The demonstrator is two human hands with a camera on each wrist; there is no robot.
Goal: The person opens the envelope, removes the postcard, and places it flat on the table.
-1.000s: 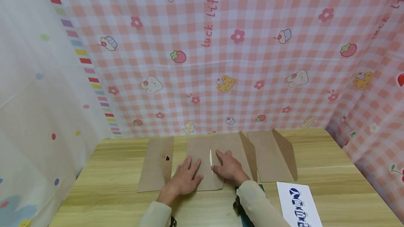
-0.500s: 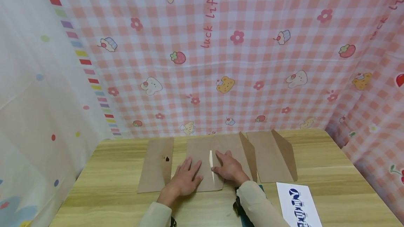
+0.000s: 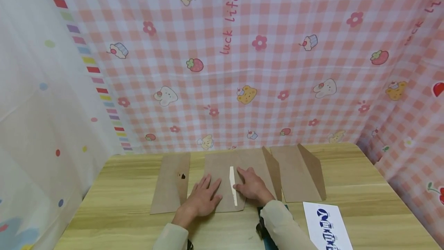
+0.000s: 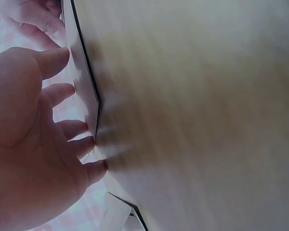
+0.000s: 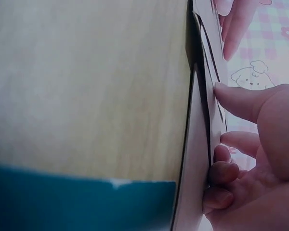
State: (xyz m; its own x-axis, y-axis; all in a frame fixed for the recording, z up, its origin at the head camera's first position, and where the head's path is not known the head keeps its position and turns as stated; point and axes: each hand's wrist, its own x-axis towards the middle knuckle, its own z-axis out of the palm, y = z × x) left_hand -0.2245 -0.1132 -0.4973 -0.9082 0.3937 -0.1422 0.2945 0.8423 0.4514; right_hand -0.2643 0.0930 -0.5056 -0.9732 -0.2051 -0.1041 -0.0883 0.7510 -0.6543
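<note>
A brown kraft paper envelope (image 3: 220, 161) lies flat in the middle of the table, a narrow white strip (image 3: 232, 184) showing along its length. My left hand (image 3: 204, 200) rests on the envelope left of that strip with its fingers spread. On the strip's right side, my right hand (image 3: 253, 184) touches the brown paper with thumb and forefinger apart. Its other fingers are bent in the right wrist view, where the thumb (image 5: 241, 100) meets the edge of a slightly raised brown layer (image 5: 216, 113).
To the left lies another brown envelope (image 3: 170, 180) with a small dark mark; to the right, one with its pointed flap (image 3: 312, 169) raised. A white sheet (image 3: 327, 223) with blue print lies at front right. A teal item (image 3: 269, 240) sits partly under the right sleeve.
The white strip has widened and grown longer toward the front edge of the envelope. Both hands have stayed nearly in place. The head view has tilted slightly.
</note>
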